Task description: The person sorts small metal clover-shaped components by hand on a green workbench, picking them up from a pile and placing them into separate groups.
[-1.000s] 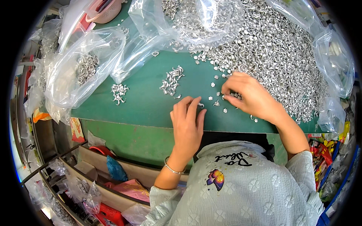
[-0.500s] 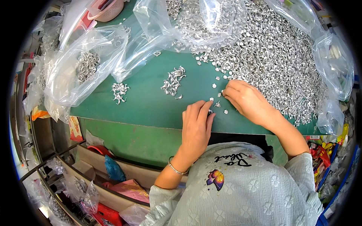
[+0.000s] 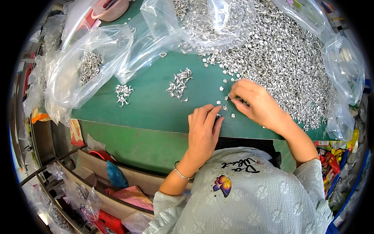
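My left hand [image 3: 203, 125] rests near the table's front edge, fingers curled. Between its thumb and index finger shows a bit of silver, a small metal piece [image 3: 218, 116]. My right hand [image 3: 255, 102] leans over the near edge of a big heap of small silver metal pieces [image 3: 288, 62], its fingertips bent toward the thumb. More pieces show beneath its palm; what its fingertips hold is hidden. Several loose flower-shaped pieces [image 3: 233, 115] lie between and around my hands. Further left are a small pile of curved pieces [image 3: 179, 84] and another small pile [image 3: 124, 94].
Clear plastic bags [image 3: 89, 74] with silver rings inside lie on the green table [image 3: 148, 105] at left. Another clear bag [image 3: 210, 23] covers part of the heap. A pink basket [image 3: 113, 11] stands at the far left. Below the table's edge is a shelf [image 3: 136, 187] with bags.
My right hand's fingers have lifted and spread slightly from the thumb side, showing pieces under the palm. My left hand has barely shifted; silver shows more between its thumb and index finger.
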`<action>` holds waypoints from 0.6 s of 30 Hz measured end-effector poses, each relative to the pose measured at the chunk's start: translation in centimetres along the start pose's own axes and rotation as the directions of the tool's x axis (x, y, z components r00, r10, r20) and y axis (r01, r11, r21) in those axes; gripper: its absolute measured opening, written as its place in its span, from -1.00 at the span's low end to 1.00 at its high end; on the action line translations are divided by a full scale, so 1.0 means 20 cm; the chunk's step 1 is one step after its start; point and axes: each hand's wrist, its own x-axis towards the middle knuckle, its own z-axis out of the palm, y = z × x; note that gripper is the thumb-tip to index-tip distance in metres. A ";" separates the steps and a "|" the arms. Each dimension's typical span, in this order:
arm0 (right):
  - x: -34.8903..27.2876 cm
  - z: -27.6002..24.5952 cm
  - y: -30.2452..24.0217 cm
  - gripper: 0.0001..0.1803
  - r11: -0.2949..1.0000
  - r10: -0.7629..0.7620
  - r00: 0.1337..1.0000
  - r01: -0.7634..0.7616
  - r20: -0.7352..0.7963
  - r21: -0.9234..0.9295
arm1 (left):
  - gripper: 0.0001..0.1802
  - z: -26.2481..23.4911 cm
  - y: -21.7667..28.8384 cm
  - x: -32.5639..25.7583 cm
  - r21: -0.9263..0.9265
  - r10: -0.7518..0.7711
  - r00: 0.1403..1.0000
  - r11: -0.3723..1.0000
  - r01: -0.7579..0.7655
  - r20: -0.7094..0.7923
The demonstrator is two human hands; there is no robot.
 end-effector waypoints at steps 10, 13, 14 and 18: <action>0.30 0.10 0.02 -0.84 0.978 0.034 0.994 -0.012 -0.104 0.207 | -0.67 -0.06 -0.03 0.01 0.076 0.001 0.998 0.997 0.004 -0.067; 0.16 0.01 -0.01 -0.83 0.993 0.032 0.995 -0.042 0.094 0.109 | -0.73 -0.13 -0.11 0.03 0.219 0.016 0.998 0.976 -0.002 -0.061; 0.09 0.00 -0.01 -0.84 0.998 -0.023 0.989 0.013 0.143 0.068 | -0.74 -0.14 -0.14 0.04 0.259 0.022 0.998 0.966 -0.006 -0.056; -0.02 -0.02 -0.05 -0.85 0.983 -0.042 0.988 0.068 0.151 -0.169 | -0.76 -0.18 -0.21 0.13 0.290 0.033 0.985 0.957 0.017 -0.168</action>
